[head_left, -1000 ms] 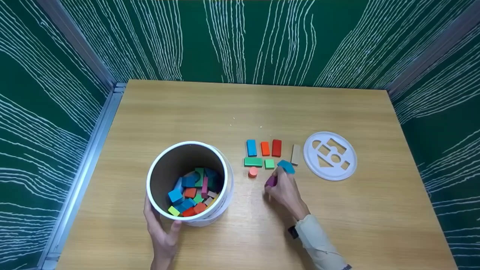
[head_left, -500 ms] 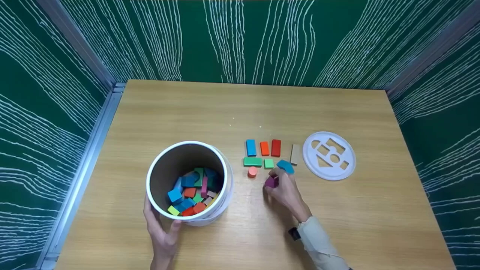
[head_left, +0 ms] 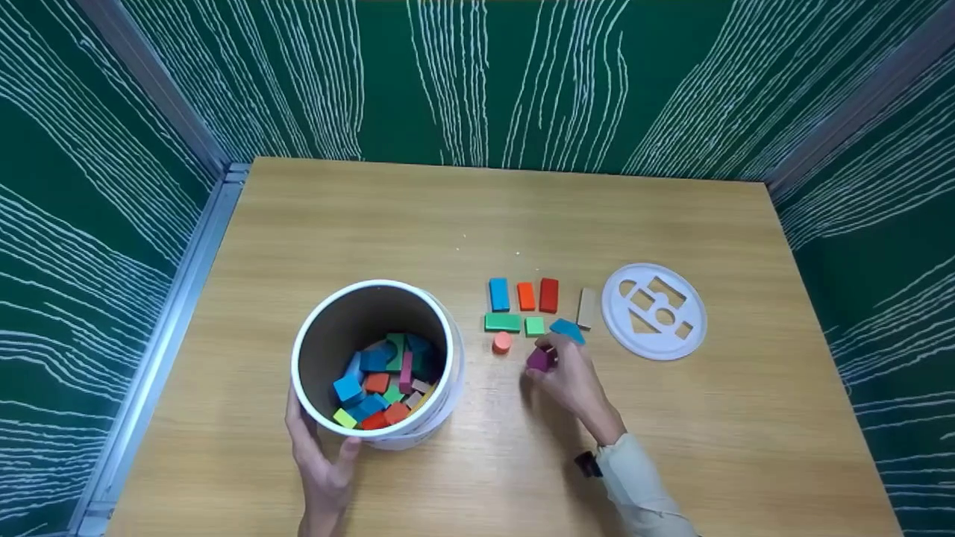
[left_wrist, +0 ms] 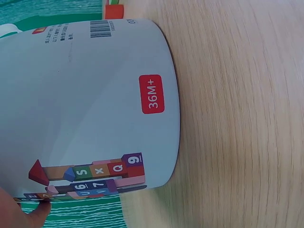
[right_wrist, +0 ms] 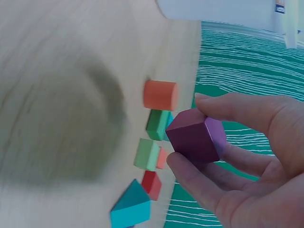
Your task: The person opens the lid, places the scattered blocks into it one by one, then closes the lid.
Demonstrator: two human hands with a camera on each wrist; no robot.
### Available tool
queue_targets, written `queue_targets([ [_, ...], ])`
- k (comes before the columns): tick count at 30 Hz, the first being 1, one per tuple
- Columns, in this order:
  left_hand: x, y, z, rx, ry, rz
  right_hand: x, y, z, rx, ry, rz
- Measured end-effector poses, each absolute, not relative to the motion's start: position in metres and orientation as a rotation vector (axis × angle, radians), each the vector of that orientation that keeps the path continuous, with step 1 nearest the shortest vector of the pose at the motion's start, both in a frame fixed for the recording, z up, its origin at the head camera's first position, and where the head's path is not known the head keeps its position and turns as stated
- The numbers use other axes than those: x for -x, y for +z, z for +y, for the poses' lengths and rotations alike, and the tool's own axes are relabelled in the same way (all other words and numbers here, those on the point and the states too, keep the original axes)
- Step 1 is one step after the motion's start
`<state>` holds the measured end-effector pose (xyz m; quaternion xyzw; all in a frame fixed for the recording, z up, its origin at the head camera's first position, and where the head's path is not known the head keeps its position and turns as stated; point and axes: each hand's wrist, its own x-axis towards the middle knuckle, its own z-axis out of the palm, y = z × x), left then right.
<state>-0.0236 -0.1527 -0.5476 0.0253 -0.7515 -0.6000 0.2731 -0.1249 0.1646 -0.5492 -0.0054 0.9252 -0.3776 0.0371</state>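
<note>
My left hand [head_left: 324, 470] grips the side of a white bucket [head_left: 302, 328], thumb below the rim and fingers along its left wall. Several coloured blocks [head_left: 377, 383] lie inside the bucket. In my right hand [head_left: 573, 379], thumb and fingertips pinch a purple block [right_wrist: 195, 135], held above the table. Just beyond that hand lies a teal triangular block [head_left: 568, 330], partly covered by it in the head view. An orange-pink cylinder [head_left: 502, 343] stands to the left of the purple block. Close by are a light green block [head_left: 534, 326] and a longer green block [head_left: 503, 322].
Behind these, a blue block [head_left: 499, 294], an orange block [head_left: 526, 296] and a red block [head_left: 549, 295] form a row. A greyish wooden block [head_left: 586, 308] lies beside a white round lid [head_left: 649, 347] with shaped holes. Green walls surround the wooden table [head_left: 418, 216].
The purple block has turned slightly in my right fingers, showing more of its face. My left hand and the bucket have stayed in place.
</note>
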Motion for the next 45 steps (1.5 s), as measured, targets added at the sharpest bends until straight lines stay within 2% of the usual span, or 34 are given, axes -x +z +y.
queue_targets([
  [32,0.022,-0.55,-0.152,-0.051,-1.599,-2.025,0.113,-0.491,0.147,0.305,-1.264,2.919],
  [45,0.023,-0.543,-0.151,-0.085,-1.633,-2.039,0.11,-0.472,0.142,0.326,-1.212,2.927],
])
